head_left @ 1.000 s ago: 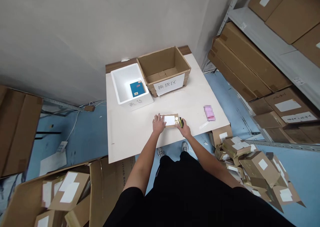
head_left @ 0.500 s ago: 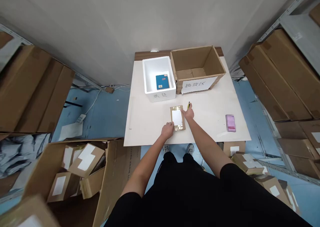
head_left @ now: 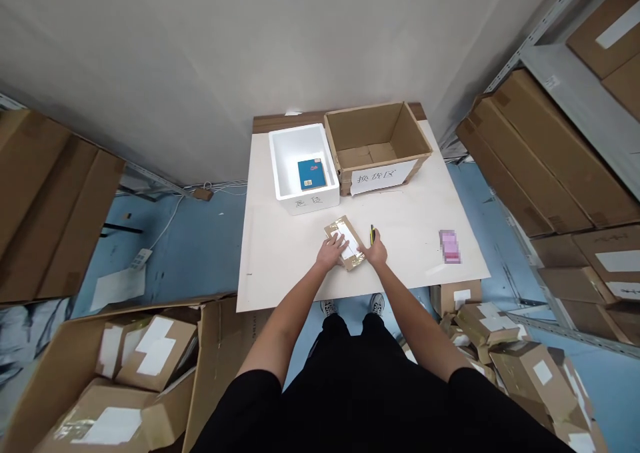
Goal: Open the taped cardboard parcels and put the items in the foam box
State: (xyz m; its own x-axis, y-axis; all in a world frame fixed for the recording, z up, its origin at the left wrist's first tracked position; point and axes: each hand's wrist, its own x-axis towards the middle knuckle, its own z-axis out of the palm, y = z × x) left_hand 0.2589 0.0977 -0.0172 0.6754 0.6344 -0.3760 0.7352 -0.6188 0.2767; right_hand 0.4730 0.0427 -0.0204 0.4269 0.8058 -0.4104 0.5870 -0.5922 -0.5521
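Note:
A small taped cardboard parcel (head_left: 347, 240) with a white label lies tilted on the white table (head_left: 290, 253). My left hand (head_left: 331, 252) rests flat on the parcel's left side, fingers spread. My right hand (head_left: 376, 251) sits against the parcel's right edge, closed around a yellow-and-black utility knife (head_left: 372, 234) whose tip points away from me.
At the table's back stand a white foam box (head_left: 283, 166) holding a blue book (head_left: 311, 174) and an open cardboard box (head_left: 377, 143) with a paper sign. A pink item (head_left: 449, 246) lies at the right. Parcels fill floor cartons; shelves of boxes stand at both sides.
The parcel has turned from upright to slanted. My left hand moved from its near end onto its left side, and my right hand came back toward me with the knife.

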